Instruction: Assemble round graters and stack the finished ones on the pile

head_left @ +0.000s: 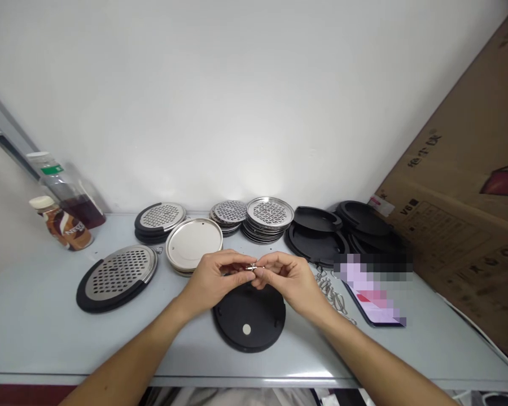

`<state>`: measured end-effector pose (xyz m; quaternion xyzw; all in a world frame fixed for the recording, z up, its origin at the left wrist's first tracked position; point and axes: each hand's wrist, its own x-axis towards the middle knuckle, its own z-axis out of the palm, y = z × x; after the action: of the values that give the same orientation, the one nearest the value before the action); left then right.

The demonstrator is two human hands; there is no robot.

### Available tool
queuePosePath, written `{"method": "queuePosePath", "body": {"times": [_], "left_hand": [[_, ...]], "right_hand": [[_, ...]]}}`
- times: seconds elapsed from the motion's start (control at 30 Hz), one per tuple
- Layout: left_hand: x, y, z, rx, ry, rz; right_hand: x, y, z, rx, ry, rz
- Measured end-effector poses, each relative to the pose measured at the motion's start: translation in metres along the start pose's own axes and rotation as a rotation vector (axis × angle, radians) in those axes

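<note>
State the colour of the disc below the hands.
The disc is black with a pale round spot; head view shows it.

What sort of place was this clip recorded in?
Probably a small workshop corner: a stack of perforated metal discs, black round trays and a pile of bent wire pieces are laid out on one table.
</note>
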<state>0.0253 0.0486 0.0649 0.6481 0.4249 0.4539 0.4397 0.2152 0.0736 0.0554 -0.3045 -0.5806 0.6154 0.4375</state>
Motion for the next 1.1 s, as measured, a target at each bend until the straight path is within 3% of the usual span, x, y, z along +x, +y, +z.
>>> {"method": "queuePosePath", "body": {"times": [0.17,0.37,0.77,1.1], "left_hand": [[0.0006,-0.0042,0.0005,-0.252,-0.039,-0.155],[-0.0010,-0.0031,0.0013,-0.456,-0.046,-0.224],[0.0002,-0.0020,0.0050,-0.515,-0.038,-0.299],[-0.0009,-0.0030,0.0037,-0.588,-0.063,-0.353]], "right_hand": [[0.0028,0.0039,-0.0032,0.175,-0.061,0.080],[0.0034,0.0049,-0.0045,0.263,-0.067,0.137],[0.0013,0.0047,-0.0021,0.299,-0.179,0.137],[-0.0064,-0.0037,0.0007,0.131,-0.184,0.035]]}}
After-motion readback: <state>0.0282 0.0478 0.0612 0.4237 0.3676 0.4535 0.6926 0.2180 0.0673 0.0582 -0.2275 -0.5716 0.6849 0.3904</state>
